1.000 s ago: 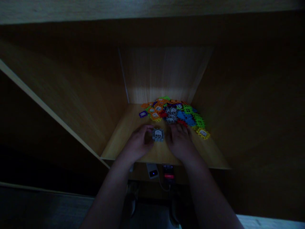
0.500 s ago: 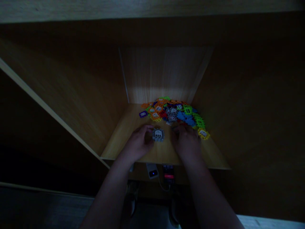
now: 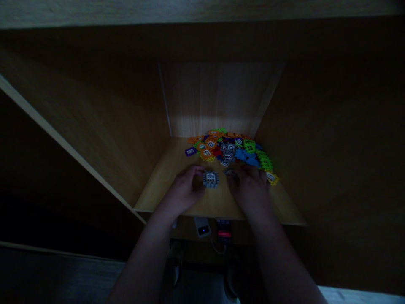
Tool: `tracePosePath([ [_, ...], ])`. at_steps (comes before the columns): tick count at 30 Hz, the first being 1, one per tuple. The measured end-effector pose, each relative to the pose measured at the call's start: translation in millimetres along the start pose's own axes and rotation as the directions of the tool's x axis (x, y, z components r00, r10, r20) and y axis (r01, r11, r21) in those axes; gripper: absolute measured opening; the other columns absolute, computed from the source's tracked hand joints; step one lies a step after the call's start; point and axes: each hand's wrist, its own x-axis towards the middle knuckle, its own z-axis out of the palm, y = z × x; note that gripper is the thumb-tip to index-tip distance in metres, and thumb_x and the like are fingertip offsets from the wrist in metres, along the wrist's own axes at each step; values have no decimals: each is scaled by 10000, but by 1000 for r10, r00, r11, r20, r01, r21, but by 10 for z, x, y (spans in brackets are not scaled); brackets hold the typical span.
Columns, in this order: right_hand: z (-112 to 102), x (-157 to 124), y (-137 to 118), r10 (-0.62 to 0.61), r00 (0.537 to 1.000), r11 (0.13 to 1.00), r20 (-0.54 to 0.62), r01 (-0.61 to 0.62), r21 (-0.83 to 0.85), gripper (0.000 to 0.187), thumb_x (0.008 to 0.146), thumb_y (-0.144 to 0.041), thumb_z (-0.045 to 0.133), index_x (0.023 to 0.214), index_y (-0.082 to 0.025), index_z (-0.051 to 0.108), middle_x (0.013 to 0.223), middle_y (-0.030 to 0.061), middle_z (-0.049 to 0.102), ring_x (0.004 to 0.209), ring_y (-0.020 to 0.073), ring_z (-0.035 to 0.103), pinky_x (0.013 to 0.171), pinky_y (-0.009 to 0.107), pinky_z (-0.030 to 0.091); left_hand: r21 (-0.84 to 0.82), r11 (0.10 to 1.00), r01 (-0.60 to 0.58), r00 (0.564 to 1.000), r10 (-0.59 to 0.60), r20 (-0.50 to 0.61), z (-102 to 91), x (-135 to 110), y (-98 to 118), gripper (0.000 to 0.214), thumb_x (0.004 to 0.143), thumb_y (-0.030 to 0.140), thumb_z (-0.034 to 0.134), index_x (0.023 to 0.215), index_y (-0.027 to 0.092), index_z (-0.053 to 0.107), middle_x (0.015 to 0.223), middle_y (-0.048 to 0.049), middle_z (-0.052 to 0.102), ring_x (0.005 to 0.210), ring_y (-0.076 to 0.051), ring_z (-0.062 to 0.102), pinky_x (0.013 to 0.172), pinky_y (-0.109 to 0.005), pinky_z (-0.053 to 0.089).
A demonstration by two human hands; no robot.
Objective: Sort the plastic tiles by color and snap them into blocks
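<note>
My left hand (image 3: 187, 185) is closed at the left edge of a grey block assembly (image 3: 210, 179), built of interlocking notched pieces with a white window insert on top. Fingertips and thumb sit on either side of that edge. To its right, my right hand (image 3: 249, 185) pinches a small grey interlocking piece (image 3: 228, 172) between thumb and fingers; most of this piece is hidden. Beyond both hands lies a heap of coloured interlocking pieces (image 3: 207, 153), in orange, red, grey, blue and green, several with white window inserts. A yellow piece (image 3: 272, 178) lies beside my right hand, partly covered.
The pieces rest on a wooden shelf (image 3: 155, 185) inside a dim cabinet, with side walls and a back panel (image 3: 218, 97). A purple piece (image 3: 190, 151) lies at the heap's left. Below the shelf edge are a white device (image 3: 201, 227) and a cabled phone (image 3: 224, 230).
My right hand has turned slightly, and the small grey piece in its fingers now shows more, further left. My hand covers more of the yellow piece. The left hand stays almost still.
</note>
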Motion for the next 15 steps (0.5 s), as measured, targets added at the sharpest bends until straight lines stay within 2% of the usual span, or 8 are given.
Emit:
tracePosePath([
  [4,44,22,14,-93,996,994,4,93,56,299,1073,-405,592,1167,-243,825,1371,139,720,1261,380,586,1051,539,471,12,1000,14,1000,-14,9,-4,6,5,543,862,64,744,1351,259,610,1288,-56,758,1228,-256,734,1112,-445,566],
  [8,88,39,34,-125,992,986,33,121,114,277,1062,-379,613,1206,-233,799,1307,124,763,1295,353,593,1140,537,406,10,1000,16,1000,-16,14,-12,4,8,549,861,66,743,1356,258,602,1293,-59,759,1229,-254,734,1123,-451,560],
  [12,113,44,44,-112,993,985,37,106,137,252,1052,-360,618,1186,-239,794,1258,138,779,1265,363,615,1118,546,410,5,1000,10,1000,-10,13,-12,-3,3,549,861,61,730,1357,261,603,1294,-61,757,1235,-254,733,1130,-454,558],
  [15,108,53,44,-98,995,979,-3,97,178,225,1039,-333,613,1144,-206,766,1198,162,775,1180,357,650,1087,527,441,-10,1000,5,1000,-5,7,-15,-4,-3,553,854,56,718,1356,260,609,1291,-63,757,1232,-259,734,1127,-462,561],
])
